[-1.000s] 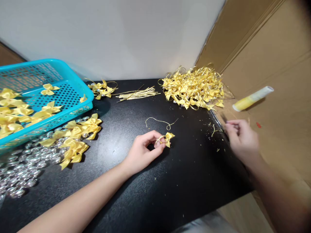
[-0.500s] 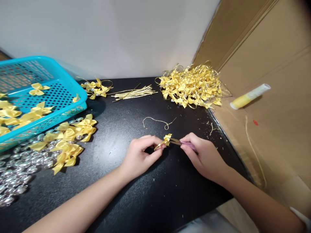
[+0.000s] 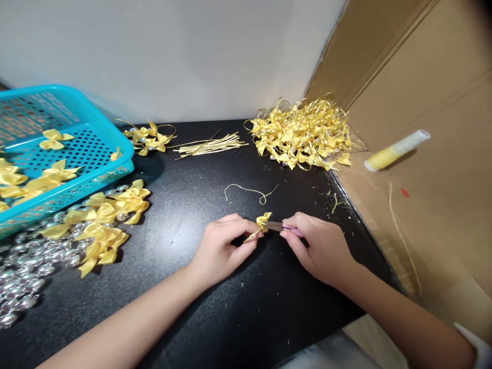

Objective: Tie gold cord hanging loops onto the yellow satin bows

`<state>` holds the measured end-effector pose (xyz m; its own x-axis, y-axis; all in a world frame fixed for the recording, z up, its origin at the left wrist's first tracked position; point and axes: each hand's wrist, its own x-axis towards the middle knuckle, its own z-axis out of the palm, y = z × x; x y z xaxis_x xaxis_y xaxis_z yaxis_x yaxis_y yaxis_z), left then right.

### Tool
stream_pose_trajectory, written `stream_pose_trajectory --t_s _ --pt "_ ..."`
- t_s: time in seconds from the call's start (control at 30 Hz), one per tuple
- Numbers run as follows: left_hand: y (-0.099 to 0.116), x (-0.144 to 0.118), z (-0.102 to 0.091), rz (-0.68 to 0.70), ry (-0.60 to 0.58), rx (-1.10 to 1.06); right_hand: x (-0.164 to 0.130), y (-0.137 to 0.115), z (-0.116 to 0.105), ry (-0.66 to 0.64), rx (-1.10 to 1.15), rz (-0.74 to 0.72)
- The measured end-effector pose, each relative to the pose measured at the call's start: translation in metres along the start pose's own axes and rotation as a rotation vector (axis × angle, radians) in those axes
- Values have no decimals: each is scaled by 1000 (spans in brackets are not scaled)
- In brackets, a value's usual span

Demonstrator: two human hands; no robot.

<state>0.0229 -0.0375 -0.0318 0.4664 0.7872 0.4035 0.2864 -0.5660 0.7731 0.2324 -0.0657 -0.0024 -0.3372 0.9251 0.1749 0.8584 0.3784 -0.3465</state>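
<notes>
The yellow satin bow (image 3: 263, 220) sits over the middle of the black table (image 3: 215, 318), at the fingertips of the left hand (image 3: 226, 248). That hand's thumb and forefinger close in a pinch on the gold loop (image 3: 251, 236) beside the bow. The right hand (image 3: 321, 248) is closed around what look like purple-handled scissors (image 3: 274, 226), their tips at the bow's right side; whether the blades touch it is too small to tell. Cutting well here probably calls for a steady pinch, the tips angled clear of satin, fingers and loop, and one short snip.

A curly gold cord (image 3: 246, 189) lies just beyond the bow, near enough to snag. Farther off are a bundle of gold ties (image 3: 213, 144) and, at far right, a pile of finished-looking bows (image 3: 303, 136). On the left, silver beads (image 3: 23, 279) and loose bows (image 3: 103, 241) crowd the turquoise basket (image 3: 73, 100), well apart from the blades.
</notes>
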Motion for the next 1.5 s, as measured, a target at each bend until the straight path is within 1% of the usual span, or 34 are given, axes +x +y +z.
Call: stream_pose_trajectory --t_s 0.2,0.33,0.43,0.57,0.87,1.07,1.23,1.3,1.37,1.43,1.47,1.5 --pt "-1 0 1 -13 2 7 -2 3 -2 55 -75 -100" --pt "0 0 1 -23 2 7 -4 4 -2 100 -112 -132" --pt "0 -1 1 -33 3 11 -5 4 -1 126 -101 -147" --pt "-1 -1 1 -41 -4 15 -5 4 0 114 -54 -115" --pt "-1 0 1 -27 -14 26 -4 3 -3 20 89 14" --pt "-1 -2 1 -34 -37 63 -2 2 -5 5 45 -3" --pt "-2 -1 2 -59 -42 69 -3 0 -8 36 39 -6" --pt "-2 -1 2 -79 -45 51 -6 9 -11 78 70 36" --pt "-2 -1 3 -118 -49 13 -10 29 -16 179 54 136" --pt "-1 0 3 -172 -51 -37 -16 61 -20 316 -54 305" --pt "-1 0 3 -200 -49 -66 -20 80 -22 366 -114 361" --pt "-1 0 3 -225 -45 -97 -24 99 -23 353 -172 393"
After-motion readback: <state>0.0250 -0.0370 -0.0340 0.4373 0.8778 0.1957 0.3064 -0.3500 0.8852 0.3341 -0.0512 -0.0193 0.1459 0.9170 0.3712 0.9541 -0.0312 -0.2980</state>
